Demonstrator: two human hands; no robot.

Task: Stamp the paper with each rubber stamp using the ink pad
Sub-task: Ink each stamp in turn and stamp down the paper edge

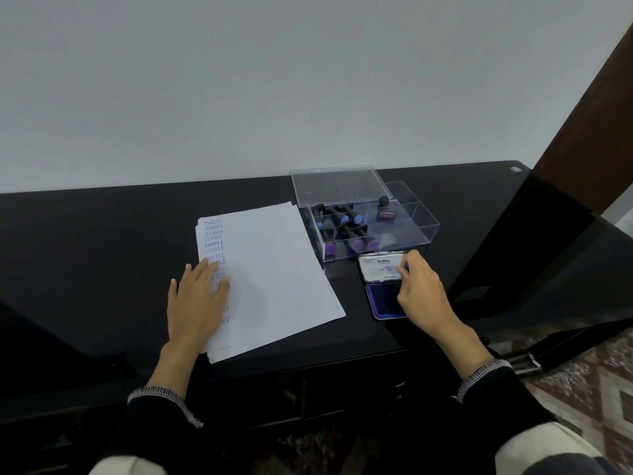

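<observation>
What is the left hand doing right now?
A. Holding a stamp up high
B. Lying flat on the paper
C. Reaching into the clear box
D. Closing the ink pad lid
B: the left hand lies with straight fingers on the left edge of the paper, over the blue SAMPLE prints.

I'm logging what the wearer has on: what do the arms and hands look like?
Both hands, left and right, are bare, with no gloves or rings visible. Each forearm has a black sleeve ending in a grey-and-white knitted cuff. Pale cloth shows by the elbows.
</observation>
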